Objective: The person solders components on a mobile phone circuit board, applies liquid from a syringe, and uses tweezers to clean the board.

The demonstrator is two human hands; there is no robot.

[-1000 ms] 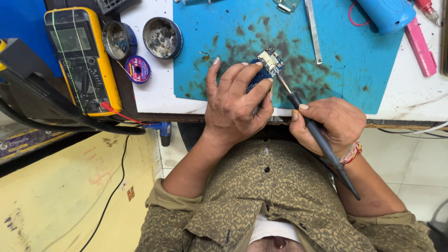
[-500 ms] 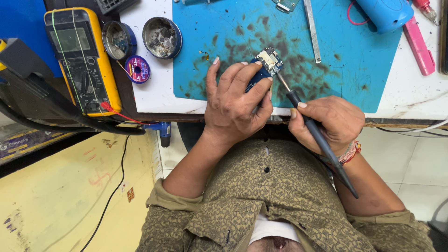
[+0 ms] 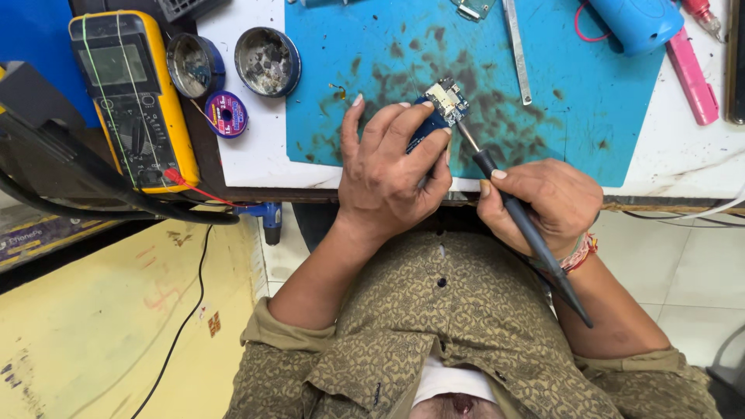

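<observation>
The flat rubber work mat (image 3: 543, 116) is turquoise blue, mottled with dark brown scorch spots, on a white bench top (image 3: 248, 147). The small rectangular circuit board (image 3: 438, 109) is dark blue with silver-grey parts. The slim soldering iron (image 3: 528, 225) is black with a silvery tip. The boxy multimeter (image 3: 132, 101) is yellow around a grey face. The 2 round metal tins (image 3: 233, 62) are dull grey. The long-sleeved shirt (image 3: 434, 334) is olive-brown with a fine, paler scrolled pattern.

Yellow multimeter (image 3: 130, 101), two round tins (image 3: 268, 62), small solder spool (image 3: 226, 114), pink pen (image 3: 693, 75), blue mat (image 3: 559, 116).
</observation>
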